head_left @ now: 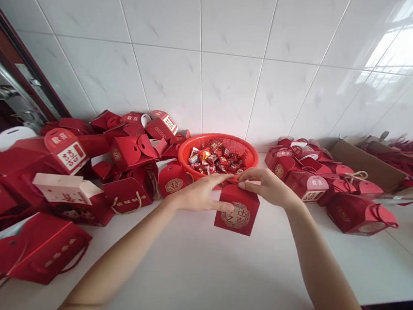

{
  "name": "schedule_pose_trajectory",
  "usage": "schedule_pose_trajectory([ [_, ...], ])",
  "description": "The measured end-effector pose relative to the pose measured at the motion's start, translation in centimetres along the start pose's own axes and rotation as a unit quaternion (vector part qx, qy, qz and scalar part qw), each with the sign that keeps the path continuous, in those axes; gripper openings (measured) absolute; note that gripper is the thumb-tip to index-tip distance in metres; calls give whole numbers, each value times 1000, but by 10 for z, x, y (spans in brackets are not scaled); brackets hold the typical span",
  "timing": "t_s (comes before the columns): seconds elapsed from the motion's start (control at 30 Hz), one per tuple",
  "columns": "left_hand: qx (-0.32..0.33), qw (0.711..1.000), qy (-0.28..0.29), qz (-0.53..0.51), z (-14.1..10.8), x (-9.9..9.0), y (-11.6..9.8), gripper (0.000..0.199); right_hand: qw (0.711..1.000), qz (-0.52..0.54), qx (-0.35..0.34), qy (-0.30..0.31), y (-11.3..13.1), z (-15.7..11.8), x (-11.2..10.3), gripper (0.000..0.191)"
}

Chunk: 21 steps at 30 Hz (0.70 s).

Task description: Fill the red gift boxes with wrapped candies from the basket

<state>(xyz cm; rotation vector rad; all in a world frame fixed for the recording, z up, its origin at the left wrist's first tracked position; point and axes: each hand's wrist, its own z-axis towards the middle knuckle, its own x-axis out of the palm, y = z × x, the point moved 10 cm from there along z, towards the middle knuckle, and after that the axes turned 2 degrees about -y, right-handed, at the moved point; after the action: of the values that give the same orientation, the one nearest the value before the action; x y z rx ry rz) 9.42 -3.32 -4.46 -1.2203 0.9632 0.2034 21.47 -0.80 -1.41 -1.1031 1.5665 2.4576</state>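
Note:
A small red gift box point(247, 203) with a round gold pattern and gold characters is between my hands, just in front of the basket. My left hand point(203, 193) grips its left side, the thumb lying across the printed front and the fingers behind the top. At the box's upper edge, the bent fingers of my right hand point(262, 181) pinch the top flaps. What lies under those fingertips is partly hidden. Right behind stands a red plastic basket point(184, 152) holding many small wrapped candies point(220, 160).
Many red gift boxes point(52, 242) are heaped on the left of the white table point(188, 270). More boxes point(359, 213) sit to the right, beside an open cardboard carton point(353, 164). A tiled wall point(227, 89) closes off the back; a door handle point(0, 93) is at far left.

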Motion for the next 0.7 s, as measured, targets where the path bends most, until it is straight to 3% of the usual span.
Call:
schedule_pose_trajectory([
  [0.17,-6,999,18,-48,4,3,4,83,991,76,60,90,-21,13,15,26],
  [0.33,-3,993,69,-94,3,13,0,70,981,68,56,172,-35,20,28,26],
  [0.5,-32,997,54,-33,5,12,11,78,974,38,48,220,-42,22,36,21],
  [0.7,-38,996,65,-50,7,16,14,78,969,36,40,243,-43,20,39,14],
])
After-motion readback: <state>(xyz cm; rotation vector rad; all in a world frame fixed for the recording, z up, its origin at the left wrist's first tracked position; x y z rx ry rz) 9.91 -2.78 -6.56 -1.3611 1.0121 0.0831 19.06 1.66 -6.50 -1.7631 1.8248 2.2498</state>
